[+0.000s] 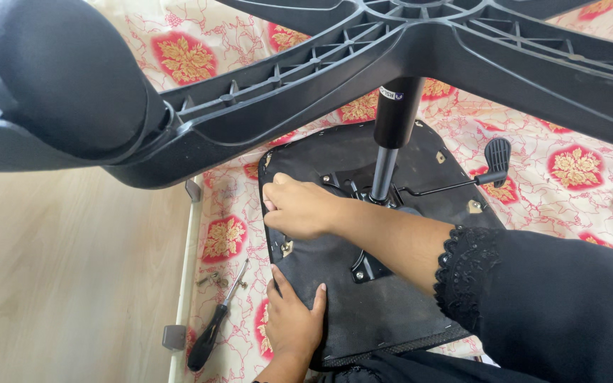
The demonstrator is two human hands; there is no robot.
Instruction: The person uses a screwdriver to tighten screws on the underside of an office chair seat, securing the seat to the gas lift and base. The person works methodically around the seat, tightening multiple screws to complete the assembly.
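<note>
An upturned office chair lies on a patterned cloth. Its black seat underside [391, 305] faces up, with a gas cylinder [394, 124] rising to the black star base [420, 42] near the camera. My right hand [299, 207] is closed at the seat's left edge, fingers curled against it; whether it holds something small I cannot tell. My left hand [294, 323] lies flat on the seat's near-left corner, pressing it down. A black caster [58, 78] fills the upper left.
A screwdriver [214, 323] with a black handle lies on the cloth left of the seat, with small screws [211, 280] beside it. The height lever [494, 159] juts out to the right. Light wooden floor [65, 284] lies at left.
</note>
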